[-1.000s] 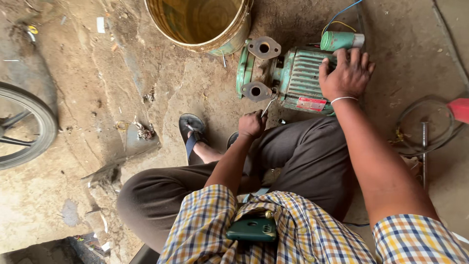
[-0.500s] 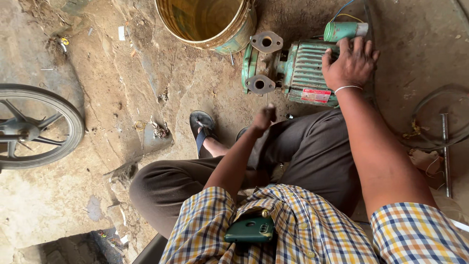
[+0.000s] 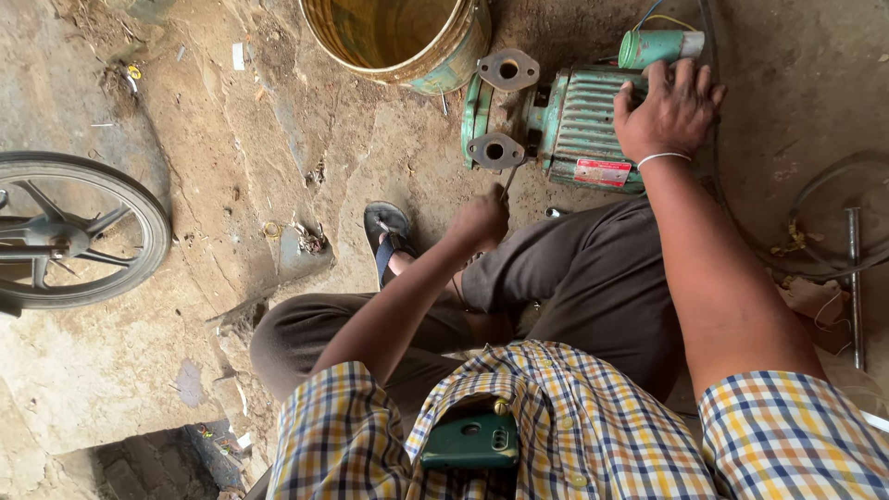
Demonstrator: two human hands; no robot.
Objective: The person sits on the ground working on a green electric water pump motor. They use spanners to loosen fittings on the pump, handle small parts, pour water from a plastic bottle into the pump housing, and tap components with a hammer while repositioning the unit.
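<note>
The head camera looks down on a person who squats on a rough dirt floor (image 3: pixel 231 185). Nearest to the lens is a checked shirt (image 3: pixel 574 435) with a green phone (image 3: pixel 472 440) standing in its chest pocket. Below that, the knees in brown trousers (image 3: pixel 593 278) and one foot in a sandal (image 3: pixel 387 231).

The left hand (image 3: pixel 480 220) is closed into a fist around a thin metal tool, probably a screwdriver (image 3: pixel 509 176); its tip points at the lower flange (image 3: pixel 495 150) of the green pump (image 3: pixel 565 120), and I cannot tell if it touches. The right hand (image 3: pixel 669 111) lies open and flat, fingers spread, on the ribbed body of the pump and presses it down. It grips nothing.

The pump lies on the floor just in front of the knees, between them and a yellow bucket (image 3: pixel 407 37). A wheel (image 3: pixel 74 231) stands well apart at the left, and a long bolt (image 3: pixel 854 278) with a wire ring lies at the right.

In my judgement, the thin tool could slip off the flange if it is pushed at an angle, and then hit the knee or the floor. The pump could also roll if the flat hand relaxes. The phone may fall from the pocket when the person leans forward.
</note>
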